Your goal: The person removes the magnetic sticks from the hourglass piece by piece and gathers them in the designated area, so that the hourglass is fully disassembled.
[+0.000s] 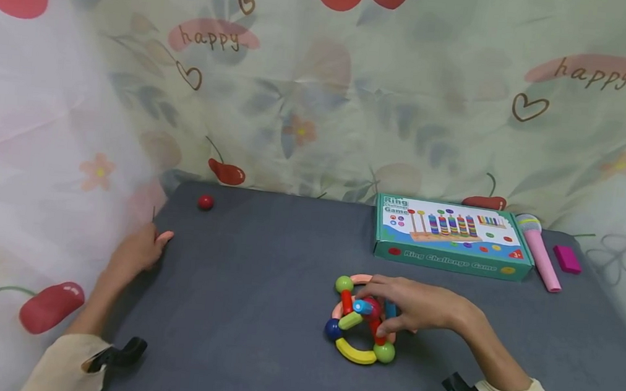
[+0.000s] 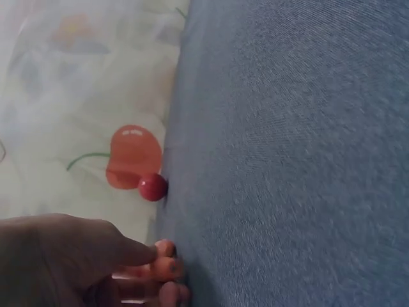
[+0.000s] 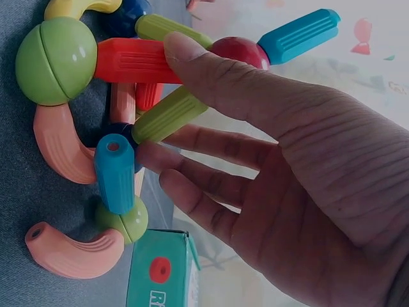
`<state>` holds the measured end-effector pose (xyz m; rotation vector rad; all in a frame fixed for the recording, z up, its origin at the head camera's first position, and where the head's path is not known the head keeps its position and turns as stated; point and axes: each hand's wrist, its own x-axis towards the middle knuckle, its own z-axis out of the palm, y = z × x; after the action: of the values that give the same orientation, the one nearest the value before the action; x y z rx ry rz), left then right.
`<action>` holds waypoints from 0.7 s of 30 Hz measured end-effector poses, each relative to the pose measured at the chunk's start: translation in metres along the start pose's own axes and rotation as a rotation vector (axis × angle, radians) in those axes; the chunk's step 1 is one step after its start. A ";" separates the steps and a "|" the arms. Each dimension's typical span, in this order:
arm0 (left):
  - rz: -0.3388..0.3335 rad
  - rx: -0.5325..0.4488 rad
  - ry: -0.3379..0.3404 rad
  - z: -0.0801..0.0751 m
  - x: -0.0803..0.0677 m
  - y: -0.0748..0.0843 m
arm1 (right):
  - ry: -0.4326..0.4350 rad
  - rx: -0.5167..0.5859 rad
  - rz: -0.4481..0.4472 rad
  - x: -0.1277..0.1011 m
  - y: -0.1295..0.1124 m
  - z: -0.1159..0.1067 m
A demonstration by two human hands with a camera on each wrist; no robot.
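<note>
Plastic rods and balls, joined end to end, make up the multicoloured stick-and-ball construction [image 1: 362, 321] that sits a little right of centre in the lower half of the head view, on the dark grey fabric tabletop [image 1: 258, 315]. My right hand [image 1: 417, 305] is laid over its right side. In the right wrist view the fingers [image 3: 211, 77] are curled loosely among the pieces, the thumb along a red ribbed rod [image 3: 131, 61], the others near an olive-green rod [image 3: 167, 115] and a short blue rod [image 3: 115, 173]. I judge that a light hold on the construction, not a firm one.

The risk I see is that the joints look like simple end-to-ball contacts. A pull on one rod could part it from its ball, and the whole shape could sag or scatter. A loose ball would roll freely on this cloth. The curved peach piece [image 3: 73, 252] at the lower left of the wrist view looks separate from the rest, though I cannot be sure.

Green balls [image 1: 344, 284], a dark blue ball [image 1: 332, 329] and a yellow curved piece [image 1: 355, 352] form the outer ring; red and blue rods cross the middle.

My left hand [image 1: 137, 251] rests at the left edge of the tabletop, fingers relaxed and holding nothing, with a small red ball [image 1: 205, 202] just above it in the frame, apart from it.
</note>
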<state>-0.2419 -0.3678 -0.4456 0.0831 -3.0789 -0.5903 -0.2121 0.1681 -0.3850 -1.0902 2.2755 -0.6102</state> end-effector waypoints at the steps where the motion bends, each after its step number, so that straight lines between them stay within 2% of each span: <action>1: -0.013 0.037 -0.015 -0.001 0.001 0.001 | 0.001 0.000 -0.004 0.000 0.000 0.000; 3: -0.034 0.095 -0.031 -0.001 0.002 0.004 | -0.009 0.022 -0.004 0.000 0.001 -0.003; 5: -0.064 0.128 -0.016 -0.002 0.000 0.009 | -0.020 0.060 0.004 -0.002 0.002 -0.006; 7: -0.111 0.130 0.027 -0.002 -0.003 0.016 | -0.023 0.086 0.004 -0.005 0.003 -0.010; 10: -0.156 0.129 0.113 -0.003 -0.010 0.035 | 0.019 0.052 0.005 -0.010 0.007 -0.017; 12: -0.136 0.138 0.156 -0.004 -0.011 0.053 | 0.058 0.007 0.002 -0.011 0.010 -0.022; 14: -0.074 0.141 0.161 -0.003 -0.010 0.076 | 0.093 -0.019 0.000 -0.009 0.015 -0.025; 15: -0.033 0.143 0.146 -0.002 -0.009 0.089 | 0.097 -0.010 0.002 -0.006 0.017 -0.027; 17: 0.037 0.096 0.073 0.002 -0.007 0.118 | 0.097 0.000 0.002 0.000 0.022 -0.028; 21: 0.160 -0.048 -0.120 0.017 -0.005 0.175 | 0.073 0.008 0.031 0.016 0.032 -0.025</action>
<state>-0.2456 -0.1984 -0.3967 -0.2040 -3.1422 -0.6842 -0.2545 0.1779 -0.3894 -1.0431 2.3457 -0.6568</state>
